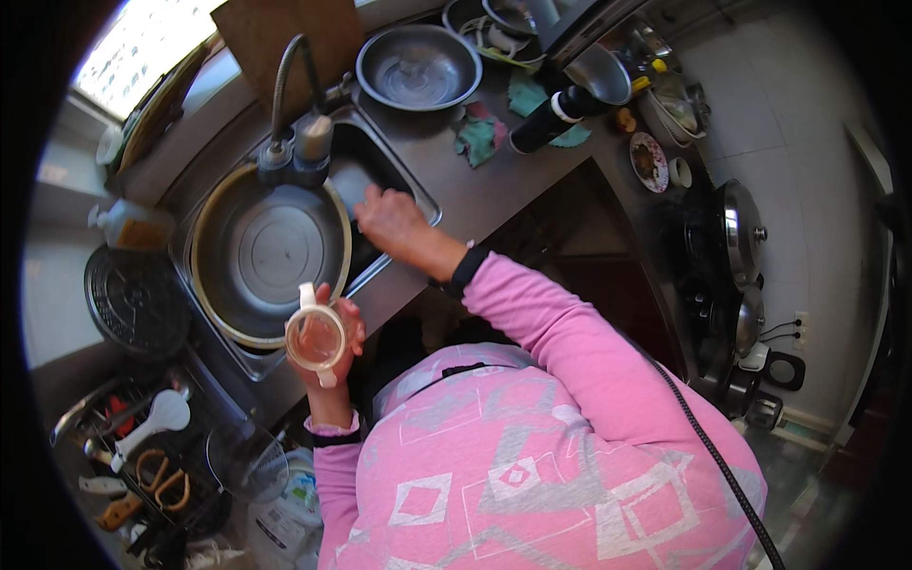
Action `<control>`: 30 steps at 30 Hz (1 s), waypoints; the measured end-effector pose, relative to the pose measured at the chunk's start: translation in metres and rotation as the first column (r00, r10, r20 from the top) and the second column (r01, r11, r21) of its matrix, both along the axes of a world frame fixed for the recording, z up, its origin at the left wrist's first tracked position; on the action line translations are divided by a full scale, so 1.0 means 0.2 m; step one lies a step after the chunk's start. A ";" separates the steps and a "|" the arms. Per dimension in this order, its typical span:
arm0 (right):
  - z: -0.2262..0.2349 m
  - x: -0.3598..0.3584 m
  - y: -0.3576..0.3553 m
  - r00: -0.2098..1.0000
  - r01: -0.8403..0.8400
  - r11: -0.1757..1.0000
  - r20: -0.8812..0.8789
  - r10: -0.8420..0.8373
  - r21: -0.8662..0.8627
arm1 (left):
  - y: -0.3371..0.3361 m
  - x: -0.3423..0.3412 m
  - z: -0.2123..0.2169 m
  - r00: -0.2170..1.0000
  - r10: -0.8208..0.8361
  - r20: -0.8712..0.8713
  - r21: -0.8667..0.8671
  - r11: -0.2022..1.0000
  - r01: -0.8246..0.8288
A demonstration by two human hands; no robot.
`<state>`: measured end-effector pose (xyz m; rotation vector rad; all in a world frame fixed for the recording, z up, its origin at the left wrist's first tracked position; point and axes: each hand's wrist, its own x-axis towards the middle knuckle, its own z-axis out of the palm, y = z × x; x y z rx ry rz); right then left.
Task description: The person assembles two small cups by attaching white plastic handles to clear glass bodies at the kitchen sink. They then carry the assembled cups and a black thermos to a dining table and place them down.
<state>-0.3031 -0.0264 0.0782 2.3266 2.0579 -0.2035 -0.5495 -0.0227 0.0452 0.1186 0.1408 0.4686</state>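
Observation:
My left hand (352,328) grips a small clear cup (316,342) with a cream rim and cream tabs on opposite sides, held at the near edge of the sink. Its round opening faces up, and it looks see-through. Over the right-hand sink basin (353,180), my right hand (388,220) is closed with its fingers curled in. Whatever it may hold is hidden. A large metal basin (280,242) with a yellowish rim sits in the left part of the sink, between the tap (277,152) and my left hand.
Beyond the sink stand a steel bowl (418,68), cloths (480,135) and a black flask (543,123). Pots with lids (741,233) line the right side. At lower left, a rack holds scissors (163,478), a white rice paddle (157,423) and knives; a strainer (249,463) is beside it.

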 end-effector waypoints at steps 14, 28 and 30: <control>0.28 1.06 -0.77 0.858 0.469 0.630 -0.150 -0.492 0.619 | -0.16 0.44 0.02 0.962 -0.218 -0.167 -0.020 0.976 0.218; 0.36 1.57 -0.67 0.956 0.288 0.951 -0.091 -0.278 0.116 | -0.69 0.74 0.03 0.939 -0.205 -0.275 -0.085 0.978 0.189; 0.38 1.59 -0.66 0.960 0.270 0.960 -0.097 -0.263 0.076 | -0.73 0.77 0.02 0.942 -0.195 -0.274 -0.065 0.981 0.184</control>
